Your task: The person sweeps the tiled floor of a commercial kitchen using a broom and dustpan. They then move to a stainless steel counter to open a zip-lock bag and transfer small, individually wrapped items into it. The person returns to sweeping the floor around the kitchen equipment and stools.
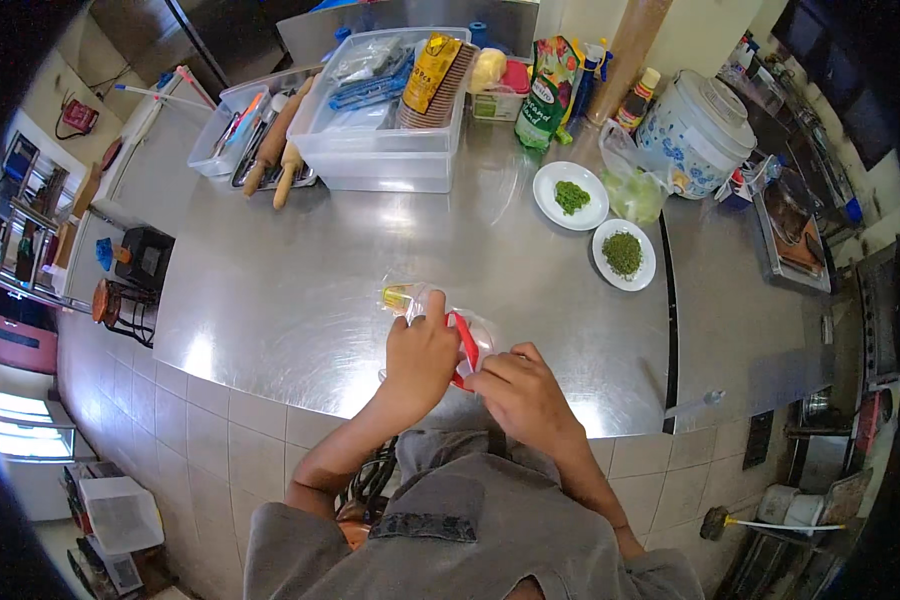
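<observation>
Both hands are at a clear plastic item with a red band (463,341), near the front edge of the steel table. My left hand (422,358) grips it from the left, its fingers partly hiding it. From the right, the bent fingers of my right hand (523,394) pinch the lower part of the red band. Whether the item is a container or a bag I cannot tell. Just beyond my left fingers lies clear plastic packaging with a yellow label (399,298).
White plates hold bright green paste (571,197) and dried green flakes (622,253) at the right. A clear plastic bin (382,169) stands at the back, beside wooden rolling pins (277,139). A lidded floral bucket (690,139) and a green pouch (544,94) are at back right.
</observation>
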The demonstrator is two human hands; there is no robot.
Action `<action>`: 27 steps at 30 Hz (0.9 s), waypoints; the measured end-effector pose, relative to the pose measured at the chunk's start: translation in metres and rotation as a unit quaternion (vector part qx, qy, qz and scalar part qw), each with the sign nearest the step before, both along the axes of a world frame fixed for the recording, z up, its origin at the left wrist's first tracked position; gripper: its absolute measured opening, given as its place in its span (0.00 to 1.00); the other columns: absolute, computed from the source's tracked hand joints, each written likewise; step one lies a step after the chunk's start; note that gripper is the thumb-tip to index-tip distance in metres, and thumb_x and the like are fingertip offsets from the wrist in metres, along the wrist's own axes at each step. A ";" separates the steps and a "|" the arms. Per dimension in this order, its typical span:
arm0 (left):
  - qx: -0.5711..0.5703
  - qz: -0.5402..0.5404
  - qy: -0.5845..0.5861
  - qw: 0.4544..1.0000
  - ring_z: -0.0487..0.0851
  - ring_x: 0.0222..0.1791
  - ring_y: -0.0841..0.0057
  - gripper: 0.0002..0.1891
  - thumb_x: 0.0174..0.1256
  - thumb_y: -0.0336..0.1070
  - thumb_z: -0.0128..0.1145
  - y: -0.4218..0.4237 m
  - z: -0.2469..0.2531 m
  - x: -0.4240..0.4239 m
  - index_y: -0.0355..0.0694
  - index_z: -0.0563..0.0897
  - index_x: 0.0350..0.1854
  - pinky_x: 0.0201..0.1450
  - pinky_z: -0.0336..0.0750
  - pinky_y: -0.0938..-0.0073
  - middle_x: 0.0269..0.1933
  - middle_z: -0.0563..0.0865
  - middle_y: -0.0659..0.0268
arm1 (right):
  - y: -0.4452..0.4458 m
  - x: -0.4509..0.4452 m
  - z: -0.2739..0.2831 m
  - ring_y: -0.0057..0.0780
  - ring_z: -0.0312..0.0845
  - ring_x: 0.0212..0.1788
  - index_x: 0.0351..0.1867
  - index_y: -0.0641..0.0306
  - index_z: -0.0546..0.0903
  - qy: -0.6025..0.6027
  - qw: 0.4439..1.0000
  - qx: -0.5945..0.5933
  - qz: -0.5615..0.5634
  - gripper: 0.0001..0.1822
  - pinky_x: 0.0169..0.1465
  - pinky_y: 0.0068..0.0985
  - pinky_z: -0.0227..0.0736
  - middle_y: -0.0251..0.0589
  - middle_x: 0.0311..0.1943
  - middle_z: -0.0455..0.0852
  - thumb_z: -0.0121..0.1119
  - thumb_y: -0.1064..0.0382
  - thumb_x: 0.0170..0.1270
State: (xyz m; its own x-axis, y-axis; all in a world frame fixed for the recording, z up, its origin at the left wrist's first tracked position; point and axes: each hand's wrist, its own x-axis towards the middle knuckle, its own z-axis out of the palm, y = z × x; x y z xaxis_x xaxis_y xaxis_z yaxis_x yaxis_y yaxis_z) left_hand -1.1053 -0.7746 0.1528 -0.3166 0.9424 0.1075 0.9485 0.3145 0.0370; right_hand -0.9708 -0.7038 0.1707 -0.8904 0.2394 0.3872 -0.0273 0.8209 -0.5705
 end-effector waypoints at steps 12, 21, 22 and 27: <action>0.101 -0.050 -0.138 0.984 0.78 0.24 0.68 0.03 0.42 0.29 0.54 0.020 0.000 -0.003 0.41 0.78 0.23 0.30 0.69 0.68 0.31 0.73 0.62 | 0.018 0.018 -0.003 0.35 0.69 0.26 0.27 0.64 0.74 0.038 0.993 -0.061 -0.091 0.10 0.37 0.28 0.62 0.40 0.21 0.73 0.52 0.78 0.39; 0.215 -0.164 -0.392 0.879 0.73 0.23 0.65 0.08 0.40 0.26 0.49 0.032 0.040 -0.031 0.40 0.79 0.24 0.27 0.68 0.71 0.25 0.72 0.62 | 0.043 0.024 0.032 0.19 0.70 0.30 0.36 0.67 0.76 0.210 0.896 -0.327 -0.214 0.09 0.37 0.18 0.65 0.35 0.28 0.76 0.49 0.75 0.52; 0.196 -0.159 -0.397 0.882 0.73 0.23 0.66 0.07 0.41 0.26 0.49 0.027 0.027 -0.040 0.40 0.79 0.24 0.27 0.68 0.71 0.25 0.72 0.62 | 0.047 0.023 0.022 0.17 0.68 0.30 0.37 0.68 0.75 0.234 0.876 -0.353 -0.232 0.09 0.35 0.16 0.64 0.33 0.28 0.75 0.49 0.75 0.53; 0.116 -0.054 -0.435 0.891 0.74 0.26 0.68 0.04 0.40 0.25 0.49 -0.009 -0.089 -0.065 0.35 0.77 0.20 0.28 0.68 0.73 0.28 0.71 0.62 | 0.083 0.018 -0.091 0.18 0.69 0.33 0.38 0.67 0.74 0.164 0.864 -0.374 -0.295 0.09 0.38 0.16 0.64 0.33 0.30 0.75 0.48 0.73 0.54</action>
State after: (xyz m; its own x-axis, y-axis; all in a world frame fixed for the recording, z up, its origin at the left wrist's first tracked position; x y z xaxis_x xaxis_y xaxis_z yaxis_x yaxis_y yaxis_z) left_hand -1.1699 -0.7832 0.0642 -0.2847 0.9566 0.0621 0.5531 0.1110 0.8257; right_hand -0.9523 -0.6213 0.0798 -0.4006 0.9061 0.1363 0.0087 0.1525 -0.9883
